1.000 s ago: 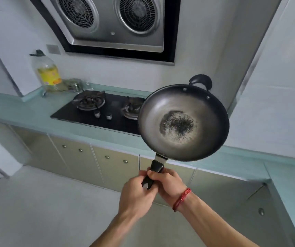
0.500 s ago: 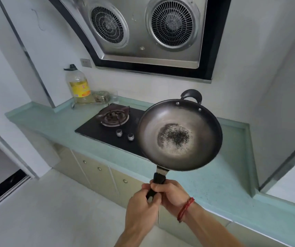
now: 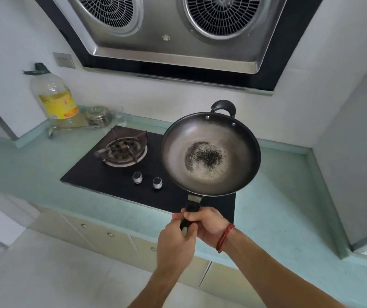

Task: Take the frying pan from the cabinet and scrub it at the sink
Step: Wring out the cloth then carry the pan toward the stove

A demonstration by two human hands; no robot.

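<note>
Dark round metal frying pan (image 3: 211,154), burnt black at its centre, is held above the black gas hob (image 3: 120,174); left hand (image 3: 175,245) and right hand (image 3: 207,223) both curl round its black handle.

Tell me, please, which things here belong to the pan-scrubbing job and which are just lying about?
For the job: frying pan, dark residue in its middle; left hand and right hand, both gripping its handle.

Just lying about: oil bottle; gas hob; extractor hood; countertop.
</note>
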